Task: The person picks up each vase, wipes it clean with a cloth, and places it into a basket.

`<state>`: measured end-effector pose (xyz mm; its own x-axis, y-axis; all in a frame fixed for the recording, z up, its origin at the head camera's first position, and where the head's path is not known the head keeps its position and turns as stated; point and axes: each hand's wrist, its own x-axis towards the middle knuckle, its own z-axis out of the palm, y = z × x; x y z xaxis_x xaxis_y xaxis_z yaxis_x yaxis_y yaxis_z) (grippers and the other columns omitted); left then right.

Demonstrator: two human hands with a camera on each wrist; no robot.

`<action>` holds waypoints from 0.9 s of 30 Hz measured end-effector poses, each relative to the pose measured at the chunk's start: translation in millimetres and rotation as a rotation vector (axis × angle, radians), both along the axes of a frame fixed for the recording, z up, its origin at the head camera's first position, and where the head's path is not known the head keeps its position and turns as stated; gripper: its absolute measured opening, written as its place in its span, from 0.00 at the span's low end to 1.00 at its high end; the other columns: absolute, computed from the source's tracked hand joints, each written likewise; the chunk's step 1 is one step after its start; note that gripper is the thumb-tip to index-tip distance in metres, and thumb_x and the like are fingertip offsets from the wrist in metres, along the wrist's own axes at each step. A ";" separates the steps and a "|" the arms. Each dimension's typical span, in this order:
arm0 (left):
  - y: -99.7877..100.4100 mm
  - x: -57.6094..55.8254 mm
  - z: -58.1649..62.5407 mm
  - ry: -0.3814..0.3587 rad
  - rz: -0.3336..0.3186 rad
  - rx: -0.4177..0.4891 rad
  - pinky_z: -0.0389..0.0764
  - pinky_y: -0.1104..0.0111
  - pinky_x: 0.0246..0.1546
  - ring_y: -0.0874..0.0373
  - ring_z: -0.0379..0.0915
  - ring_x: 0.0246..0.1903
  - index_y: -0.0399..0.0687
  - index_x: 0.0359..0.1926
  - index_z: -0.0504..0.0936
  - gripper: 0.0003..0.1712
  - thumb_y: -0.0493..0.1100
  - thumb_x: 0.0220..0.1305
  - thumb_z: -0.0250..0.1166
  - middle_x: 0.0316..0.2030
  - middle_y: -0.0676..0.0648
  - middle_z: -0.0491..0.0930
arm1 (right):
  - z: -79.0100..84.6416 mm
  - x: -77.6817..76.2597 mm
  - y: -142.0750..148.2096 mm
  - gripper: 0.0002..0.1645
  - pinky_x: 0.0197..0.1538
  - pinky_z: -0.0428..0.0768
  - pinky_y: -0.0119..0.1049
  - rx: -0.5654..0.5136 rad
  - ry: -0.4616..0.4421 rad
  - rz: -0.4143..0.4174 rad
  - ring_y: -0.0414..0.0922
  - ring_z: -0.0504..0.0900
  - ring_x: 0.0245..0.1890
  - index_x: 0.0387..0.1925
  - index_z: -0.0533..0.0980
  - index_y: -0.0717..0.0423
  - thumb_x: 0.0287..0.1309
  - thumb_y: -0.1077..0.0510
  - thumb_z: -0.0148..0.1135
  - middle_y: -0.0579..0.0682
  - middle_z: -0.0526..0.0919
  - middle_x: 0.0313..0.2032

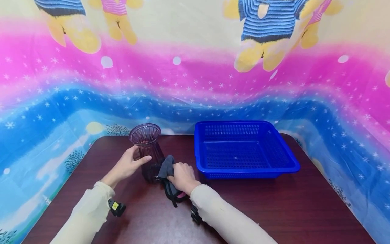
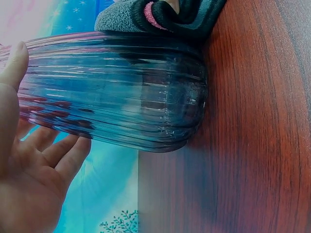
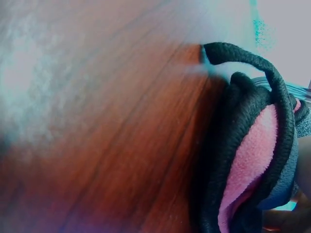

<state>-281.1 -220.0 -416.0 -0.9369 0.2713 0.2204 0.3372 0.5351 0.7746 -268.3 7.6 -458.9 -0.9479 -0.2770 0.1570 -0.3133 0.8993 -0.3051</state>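
A purple-tinted ribbed glass vase (image 1: 149, 152) with a flared rim stands upright on the table. My left hand (image 1: 129, 165) holds it around the neck, thumb on the near side and fingers behind. In the left wrist view the vase (image 2: 116, 92) lies sideways across the picture, its base at the wood. My right hand (image 1: 184, 177) grips a bunched grey cloth (image 1: 167, 167) against the vase's lower right side. Pink lining and black edging of the cloth (image 3: 252, 155) show in the right wrist view, with a black loop hanging free.
A blue plastic basket (image 1: 246, 173) with perforated walls stands to the right of the vase, near the back edge of the dark red wooden table (image 1: 274, 210). A printed cloth backdrop (image 1: 182, 84) with bears and snowflakes hangs close behind the table.
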 end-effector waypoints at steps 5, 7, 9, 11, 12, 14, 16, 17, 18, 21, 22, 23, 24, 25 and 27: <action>0.2 0.7 1.0 0.001 0.001 0.007 0.77 0.45 0.64 0.36 0.74 0.64 0.34 0.70 0.66 0.34 0.47 0.72 0.64 0.64 0.29 0.75 | -0.3 0.1 0.0 0.13 0.34 0.79 0.43 -0.014 0.012 0.001 0.50 0.84 0.33 0.26 0.83 0.50 0.56 0.46 0.73 0.52 0.88 0.31; 0.6 0.9 1.1 0.000 0.001 0.008 0.77 0.45 0.63 0.36 0.75 0.64 0.34 0.70 0.66 0.34 0.47 0.71 0.64 0.64 0.29 0.75 | 0.0 0.0 0.1 0.13 0.33 0.78 0.43 -0.021 0.013 -0.001 0.50 0.84 0.33 0.26 0.83 0.50 0.56 0.46 0.73 0.51 0.88 0.31; 0.6 0.8 0.8 -0.001 0.002 0.008 0.77 0.45 0.63 0.36 0.75 0.64 0.34 0.70 0.66 0.34 0.47 0.71 0.64 0.64 0.29 0.75 | 0.5 -0.1 0.3 0.14 0.32 0.77 0.42 -0.026 0.015 -0.002 0.50 0.84 0.32 0.26 0.82 0.50 0.56 0.46 0.73 0.51 0.87 0.30; 0.5 0.5 0.5 -0.002 0.004 0.002 0.77 0.45 0.64 0.36 0.74 0.64 0.34 0.70 0.65 0.34 0.47 0.72 0.64 0.64 0.29 0.75 | 1.0 -0.2 0.5 0.14 0.31 0.77 0.42 -0.029 0.018 -0.002 0.50 0.84 0.32 0.26 0.82 0.50 0.56 0.46 0.73 0.51 0.88 0.30; 0.4 0.4 0.3 -0.001 0.005 -0.001 0.77 0.45 0.64 0.35 0.74 0.64 0.34 0.71 0.65 0.35 0.48 0.72 0.64 0.64 0.29 0.74 | 1.4 -0.3 0.5 0.14 0.31 0.77 0.42 -0.030 0.020 -0.001 0.50 0.84 0.32 0.26 0.82 0.50 0.56 0.46 0.73 0.51 0.88 0.30; 0.2 -0.3 -0.3 -0.002 0.008 -0.009 0.76 0.44 0.64 0.35 0.74 0.64 0.34 0.71 0.65 0.35 0.48 0.72 0.63 0.65 0.29 0.74 | 3.0 -0.5 0.3 0.14 0.31 0.78 0.42 -0.030 0.026 0.003 0.50 0.84 0.32 0.26 0.82 0.50 0.56 0.45 0.73 0.52 0.88 0.30; 0.3 -0.5 -0.3 -0.002 0.009 -0.011 0.76 0.44 0.64 0.35 0.73 0.65 0.34 0.71 0.65 0.35 0.49 0.72 0.63 0.65 0.29 0.74 | 5.0 -1.0 -0.1 0.14 0.32 0.78 0.42 -0.030 0.031 0.006 0.51 0.85 0.32 0.27 0.83 0.50 0.56 0.45 0.72 0.51 0.88 0.31; 0.3 -0.5 0.0 -0.003 0.009 -0.011 0.76 0.44 0.64 0.35 0.73 0.65 0.34 0.71 0.65 0.35 0.49 0.72 0.63 0.65 0.29 0.74 | 6.0 -1.2 -0.4 0.14 0.32 0.78 0.42 -0.030 0.031 0.008 0.50 0.85 0.33 0.27 0.83 0.49 0.57 0.45 0.72 0.51 0.88 0.31; 0.4 -0.3 0.2 -0.004 0.010 -0.011 0.76 0.44 0.64 0.35 0.73 0.64 0.34 0.71 0.65 0.35 0.49 0.72 0.63 0.65 0.29 0.74 | 7.2 -1.4 -0.7 0.14 0.33 0.79 0.42 -0.032 0.031 0.009 0.50 0.85 0.33 0.27 0.83 0.49 0.57 0.45 0.72 0.51 0.88 0.31; 0.7 0.4 1.1 -0.005 0.009 -0.006 0.77 0.44 0.64 0.35 0.74 0.64 0.34 0.71 0.65 0.35 0.48 0.72 0.63 0.64 0.29 0.74 | 10.7 -2.0 -1.6 0.13 0.34 0.79 0.43 -0.043 0.037 0.012 0.50 0.84 0.33 0.26 0.82 0.48 0.58 0.45 0.71 0.50 0.87 0.31; 0.8 0.8 1.4 -0.007 0.009 -0.004 0.77 0.44 0.63 0.35 0.74 0.64 0.33 0.70 0.65 0.35 0.48 0.72 0.63 0.64 0.29 0.74 | 12.6 -1.7 -1.9 0.14 0.34 0.79 0.42 -0.049 0.037 0.012 0.49 0.83 0.32 0.25 0.81 0.47 0.58 0.45 0.71 0.49 0.87 0.30; 0.8 0.7 1.3 -0.008 0.009 -0.002 0.77 0.44 0.63 0.35 0.74 0.64 0.33 0.70 0.65 0.34 0.48 0.72 0.63 0.64 0.29 0.74 | 14.5 -1.7 -2.1 0.14 0.34 0.79 0.42 -0.057 0.038 0.013 0.49 0.83 0.31 0.25 0.81 0.47 0.58 0.45 0.71 0.49 0.87 0.29; 0.8 0.6 1.1 -0.008 0.008 0.000 0.77 0.45 0.63 0.35 0.75 0.63 0.33 0.70 0.65 0.34 0.48 0.72 0.63 0.64 0.29 0.75 | 16.6 -1.6 -2.5 0.14 0.34 0.79 0.42 -0.063 0.040 0.014 0.48 0.83 0.31 0.24 0.81 0.46 0.59 0.45 0.71 0.49 0.86 0.28; 0.8 0.6 0.9 -0.008 0.008 0.002 0.77 0.45 0.63 0.35 0.75 0.63 0.33 0.70 0.65 0.34 0.48 0.72 0.63 0.64 0.29 0.75 | 19.0 -1.3 -2.8 0.14 0.33 0.78 0.42 -0.069 0.046 0.014 0.48 0.82 0.30 0.24 0.80 0.46 0.59 0.45 0.71 0.48 0.86 0.28; 0.6 0.3 0.3 -0.010 0.008 0.003 0.77 0.45 0.63 0.35 0.75 0.63 0.33 0.70 0.65 0.35 0.48 0.72 0.63 0.64 0.29 0.75 | 23.8 -1.2 -3.8 0.14 0.32 0.77 0.42 -0.083 0.057 0.016 0.48 0.82 0.29 0.23 0.80 0.46 0.59 0.45 0.70 0.48 0.86 0.27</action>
